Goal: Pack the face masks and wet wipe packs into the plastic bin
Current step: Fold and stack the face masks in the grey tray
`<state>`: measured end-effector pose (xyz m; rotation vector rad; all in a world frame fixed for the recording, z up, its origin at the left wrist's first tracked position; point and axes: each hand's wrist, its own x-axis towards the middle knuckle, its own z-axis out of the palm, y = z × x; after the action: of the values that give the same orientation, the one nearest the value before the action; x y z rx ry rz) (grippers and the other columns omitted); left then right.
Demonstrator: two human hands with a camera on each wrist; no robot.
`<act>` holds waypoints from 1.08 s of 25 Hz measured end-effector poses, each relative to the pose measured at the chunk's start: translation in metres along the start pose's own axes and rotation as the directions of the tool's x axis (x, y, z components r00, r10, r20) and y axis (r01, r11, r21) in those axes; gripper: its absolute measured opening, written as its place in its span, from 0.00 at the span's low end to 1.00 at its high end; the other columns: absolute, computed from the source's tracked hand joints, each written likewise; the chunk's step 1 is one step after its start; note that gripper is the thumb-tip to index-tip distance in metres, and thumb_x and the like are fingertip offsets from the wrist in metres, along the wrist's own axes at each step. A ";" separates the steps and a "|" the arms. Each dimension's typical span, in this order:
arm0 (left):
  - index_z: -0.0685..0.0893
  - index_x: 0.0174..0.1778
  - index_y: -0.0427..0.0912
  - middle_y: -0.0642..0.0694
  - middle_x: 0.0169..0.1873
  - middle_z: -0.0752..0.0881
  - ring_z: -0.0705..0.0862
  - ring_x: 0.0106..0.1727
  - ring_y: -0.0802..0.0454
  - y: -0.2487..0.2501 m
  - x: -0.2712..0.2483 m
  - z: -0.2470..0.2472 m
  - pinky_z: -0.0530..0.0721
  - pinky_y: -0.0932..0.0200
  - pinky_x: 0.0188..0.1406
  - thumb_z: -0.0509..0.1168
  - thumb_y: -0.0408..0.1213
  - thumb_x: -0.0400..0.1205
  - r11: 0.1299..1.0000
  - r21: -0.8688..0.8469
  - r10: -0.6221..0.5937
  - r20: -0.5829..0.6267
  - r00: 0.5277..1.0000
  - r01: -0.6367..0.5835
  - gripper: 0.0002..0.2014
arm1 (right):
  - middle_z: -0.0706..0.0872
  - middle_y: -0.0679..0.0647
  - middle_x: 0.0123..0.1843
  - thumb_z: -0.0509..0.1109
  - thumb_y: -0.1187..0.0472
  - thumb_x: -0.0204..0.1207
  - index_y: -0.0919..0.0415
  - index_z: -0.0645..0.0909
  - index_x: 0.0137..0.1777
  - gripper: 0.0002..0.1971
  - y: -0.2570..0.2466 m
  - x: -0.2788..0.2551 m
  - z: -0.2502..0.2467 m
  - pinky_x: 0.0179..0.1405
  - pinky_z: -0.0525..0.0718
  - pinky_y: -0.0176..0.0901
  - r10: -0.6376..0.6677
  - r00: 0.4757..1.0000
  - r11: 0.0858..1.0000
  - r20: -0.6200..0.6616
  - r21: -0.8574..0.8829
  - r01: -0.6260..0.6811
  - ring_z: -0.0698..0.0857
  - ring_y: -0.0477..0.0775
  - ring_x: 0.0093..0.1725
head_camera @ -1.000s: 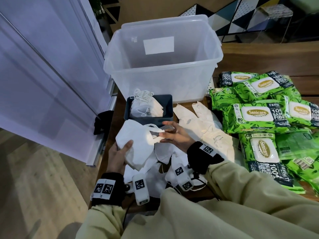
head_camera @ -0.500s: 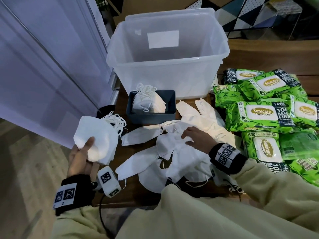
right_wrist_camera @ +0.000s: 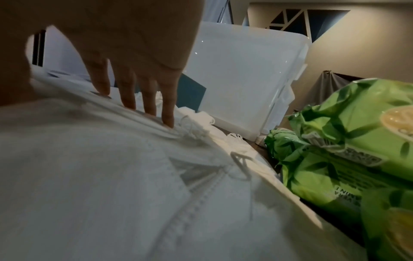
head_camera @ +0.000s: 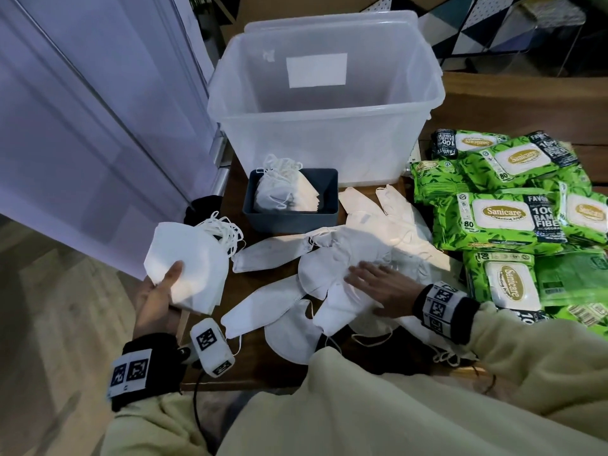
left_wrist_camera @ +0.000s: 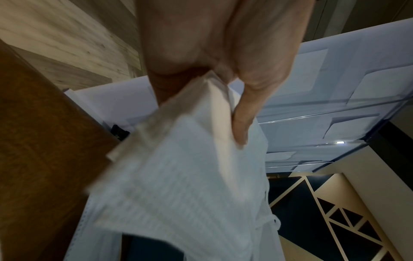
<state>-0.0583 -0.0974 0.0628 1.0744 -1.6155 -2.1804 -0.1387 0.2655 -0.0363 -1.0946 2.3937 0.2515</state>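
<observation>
Now left hand (head_camera: 154, 297) pinches a white folded mask stack (head_camera: 190, 261); right hand (head_camera: 378, 286) lies flat on loose masks (head_camera: 329, 268).

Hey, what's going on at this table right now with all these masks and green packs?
A person is gathering face masks. Their left hand grips a stack of white masks beside the table, while the right hand rests flat on the loose masks spread on the table. The clear plastic bin looks empty, a small grey tray holds some masks, and the green wet wipe packs lie untouched to the right.
</observation>
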 end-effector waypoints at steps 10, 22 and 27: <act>0.81 0.57 0.45 0.48 0.50 0.86 0.83 0.56 0.41 -0.006 -0.002 0.000 0.84 0.46 0.45 0.67 0.35 0.80 1.000 0.002 -0.025 -0.025 0.999 0.025 0.10 | 0.88 0.59 0.52 0.86 0.43 0.43 0.61 0.75 0.51 0.38 0.002 -0.010 -0.002 0.51 0.86 0.48 -0.040 0.914 0.999 -0.403 -0.005 0.042 0.84 0.58 0.55; 0.79 0.64 0.40 0.43 0.57 0.85 0.80 0.65 0.40 -0.015 -0.003 0.034 0.76 0.40 0.68 0.66 0.31 0.80 0.999 0.035 -0.005 0.098 0.995 0.001 0.16 | 0.90 0.53 0.47 0.62 0.54 0.70 0.58 0.84 0.52 0.15 -0.027 -0.031 0.038 0.39 0.86 0.37 -0.093 0.860 0.989 -0.501 0.053 0.138 0.90 0.51 0.46; 0.75 0.66 0.38 0.42 0.59 0.82 0.81 0.60 0.44 -0.020 -0.007 0.051 0.80 0.50 0.53 0.66 0.32 0.81 0.999 0.031 -0.022 0.134 0.991 0.018 0.17 | 0.87 0.50 0.38 0.67 0.70 0.77 0.61 0.84 0.49 0.06 -0.004 -0.044 -0.018 0.39 0.79 0.31 0.629 0.718 0.322 -0.300 0.940 0.111 0.82 0.44 0.36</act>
<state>-0.0825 -0.0482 0.0547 0.9743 -1.7048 -2.2933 -0.1177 0.2858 0.0018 -0.1136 2.5282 -1.5091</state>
